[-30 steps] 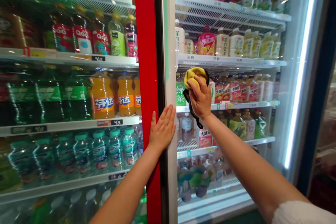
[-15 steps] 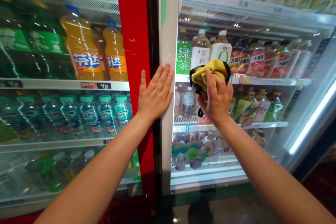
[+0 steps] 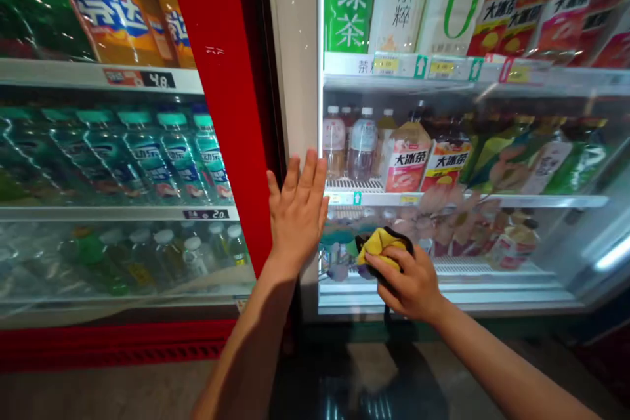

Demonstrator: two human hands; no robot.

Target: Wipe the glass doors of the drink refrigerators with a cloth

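My left hand lies flat with its fingers stretched out on the pale door frame of the right-hand cooler. My right hand grips a bunched yellow and black cloth against the glass door, low down in front of the bottom shelf. Behind the glass near the cloth runs a shelf edge with price tags. Drink bottles stand on it. The palm side of my right hand is hidden.
On the left is another cooler with a red frame, holding orange soda bottles and teal-capped bottles. Green tea bottles stand on an upper shelf at right. The floor shows below.
My right hand has moved down the glass with the cloth, from the middle shelves to the bottom one. The view has tilted down. My left hand stays flat on the frame, lower down.
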